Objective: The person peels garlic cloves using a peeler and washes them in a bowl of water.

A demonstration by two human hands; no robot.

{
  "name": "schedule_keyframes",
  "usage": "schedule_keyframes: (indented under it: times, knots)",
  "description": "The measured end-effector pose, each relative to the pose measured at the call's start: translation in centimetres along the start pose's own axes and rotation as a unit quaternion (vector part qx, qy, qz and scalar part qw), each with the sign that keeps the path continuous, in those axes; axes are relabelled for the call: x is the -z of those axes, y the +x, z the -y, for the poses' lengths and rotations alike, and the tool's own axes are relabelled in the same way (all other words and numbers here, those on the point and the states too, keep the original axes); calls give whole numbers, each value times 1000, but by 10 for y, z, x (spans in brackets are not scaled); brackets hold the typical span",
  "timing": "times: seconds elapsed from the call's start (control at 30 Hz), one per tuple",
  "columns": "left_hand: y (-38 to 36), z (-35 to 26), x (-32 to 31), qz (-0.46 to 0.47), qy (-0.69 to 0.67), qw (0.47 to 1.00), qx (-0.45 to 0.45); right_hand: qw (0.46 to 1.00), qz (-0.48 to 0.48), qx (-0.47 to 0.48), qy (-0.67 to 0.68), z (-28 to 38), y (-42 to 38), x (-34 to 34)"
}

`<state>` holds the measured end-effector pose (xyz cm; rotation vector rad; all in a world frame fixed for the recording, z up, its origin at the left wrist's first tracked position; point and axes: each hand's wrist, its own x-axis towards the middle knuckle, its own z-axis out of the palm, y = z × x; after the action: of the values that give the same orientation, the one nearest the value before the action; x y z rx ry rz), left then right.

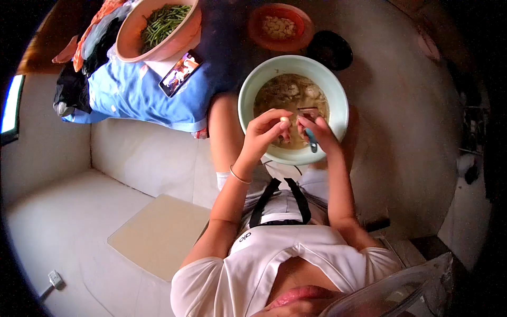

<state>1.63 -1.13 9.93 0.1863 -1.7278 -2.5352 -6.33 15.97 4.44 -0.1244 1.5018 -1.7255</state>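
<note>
My left hand (268,129) pinches a pale garlic clove (284,120) between thumb and fingertips, above a light green basin (338,124). Close on its right, my right hand (320,131) is closed around a small knife with a teal handle (312,141). The knife's blade (308,111) points away from me, and its exact shape is hard to make out. Below both hands the basin holds brownish water, with whole garlic bulbs (312,91) and loose bits of skin in it.
Beyond the basin stand a red bowl (254,29) of peeled cloves and a black bowl (340,55). At left, a phone (181,73) and a pinkish basin (124,45) of green beans (165,24) rest on a surface with blue cloth (142,98).
</note>
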Motion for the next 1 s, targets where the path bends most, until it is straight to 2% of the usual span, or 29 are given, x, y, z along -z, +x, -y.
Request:
schedule_keyframes:
  times: [0.03, 0.07, 0.13, 0.17, 0.2, 0.27, 0.3, 0.33, 0.4, 0.47, 0.53, 0.6, 0.67, 0.73, 0.83, 1.0]
  knots:
    - [0, 3, 3, 1, -30, 999, 19, 1000, 12, -9, -2, 9, -9, 1]
    - [-1, 5, 6, 4, -60, 997, 37, 997, 7, 63, 39, 23, -21, -6]
    - [-2, 7, 6, 6, -77, 996, 41, 990, 85, 56, 101, 32, -28, 7]
    - [-1, 10, 7, -3, -90, 995, 47, 994, 60, 64, 60, 32, -24, 8]
    - [-1, 11, 8, -13, -105, 993, 54, 996, 3, 79, -41, 25, -11, 7]
    - [-2, 11, 10, -30, -122, 990, 70, 983, -83, 17, -161, 9, -1, 10]
    - [-2, 12, 10, -45, -139, 985, 88, 993, -69, 0, -94, 16, -6, 1]
    - [-2, 12, 11, -43, -141, 985, 92, 983, -96, 120, -96, 12, -5, -12]
    - [-7, 9, 16, 6, -184, 982, 49, 996, 12, -3, 84, 42, -33, -23]
    - [-10, 5, 15, 7, -257, 966, 31, 986, 68, 15, 153, 54, -48, -42]
    - [-9, 7, 19, 65, -286, 956, -16, 983, 124, 40, 128, 63, -56, -57]
    - [-12, 6, 17, 59, -301, 952, -18, 980, 162, 23, 115, 78, -63, -72]
    - [-11, 7, 16, 78, -280, 952, -96, 972, 186, 7, 141, 77, -64, -79]
    - [-14, 3, 10, 54, -290, 952, -84, 966, 224, 11, 126, 73, -62, -81]
    - [-16, 5, 8, 56, -291, 949, -112, 975, 184, 13, 124, 73, -66, -88]
    - [-16, 7, 5, 47, -269, 952, -136, 974, 189, 17, 124, 72, -67, -92]
